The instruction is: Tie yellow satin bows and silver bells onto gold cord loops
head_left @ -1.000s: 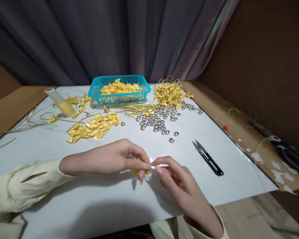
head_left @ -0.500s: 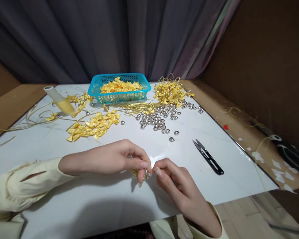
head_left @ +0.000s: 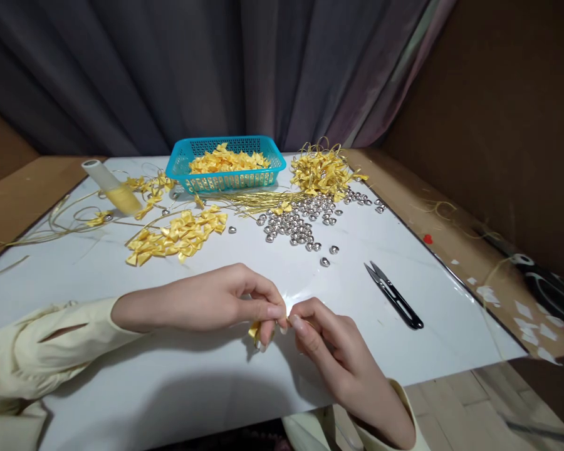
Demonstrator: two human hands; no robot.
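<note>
While a dark pleated curtain (head_left: 192,69) closes the room behind and a brown wall (head_left: 498,113) stands off to the right, a glossy white tabletop (head_left: 169,382) spreads under both hands. Its near edge runs just below the wrists and its right edge lies well beyond the right fingers. Bare surface surrounds the fingers on every side. Black thread snips (head_left: 393,295) lie to the right of them, and silver heart beads (head_left: 294,225), a heap of yellow bows (head_left: 176,235) and a turquoise basket (head_left: 178,164) sit farther ahead. The left hand (head_left: 207,304) pinches a yellow ribbon bow (head_left: 255,330) between thumb and fingertips, just above the tabletop. The right hand (head_left: 343,363) meets it from the right, thumb and forefinger closed tight on the bow's side. The bow is small, satin-bright and mostly hidden, with only a folded corner hanging below the left fingertips.
</note>
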